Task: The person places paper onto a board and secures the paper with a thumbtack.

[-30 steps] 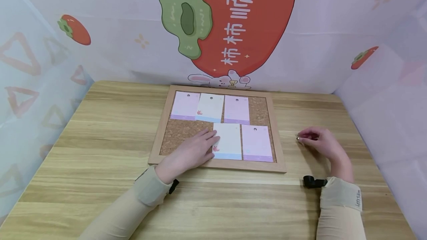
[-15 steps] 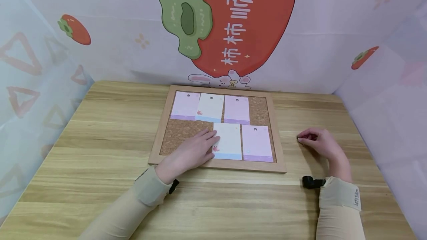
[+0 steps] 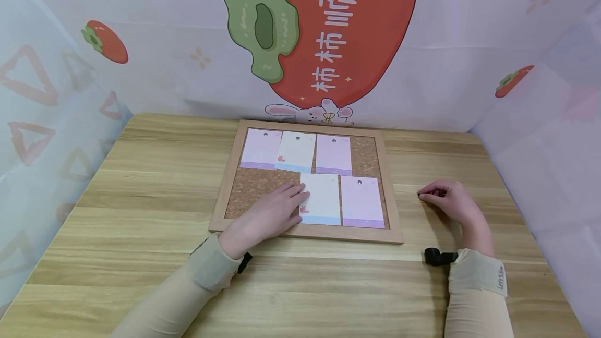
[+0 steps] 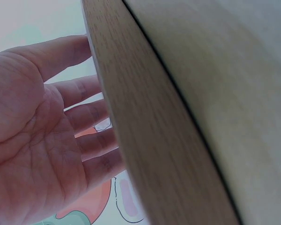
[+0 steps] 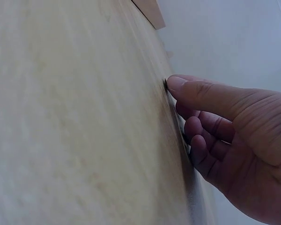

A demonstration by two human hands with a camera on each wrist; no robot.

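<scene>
A cork board (image 3: 263,184) in a light wooden frame lies on the table. My left hand (image 3: 269,210) rests over its lower part, fingers extended, fingertips on the left edge of a white card (image 3: 321,197) with a blue bottom strip. Beside that card is a pink card (image 3: 361,202) held by a silver tack (image 3: 359,182). Right of the board, close over the tabletop, my right hand (image 3: 453,200) pinches a small thumbtack (image 5: 166,84) between thumb and index finger; its other fingers are curled. The fingertips mostly hide this tack.
Along the board's upper row are a tacked pink card (image 3: 260,150), a white card (image 3: 296,153) and another pink card (image 3: 333,155). Behind the wooden table (image 3: 141,197) stands a printed cloth backdrop (image 3: 178,67). A black wrist camera (image 3: 439,257) sticks out from the right cuff.
The right hand's thumb and fingertips have turned slightly around the tack, which shone a second ago and now looks dark. The right forearm has shifted a little left. The left hand has stayed put.
</scene>
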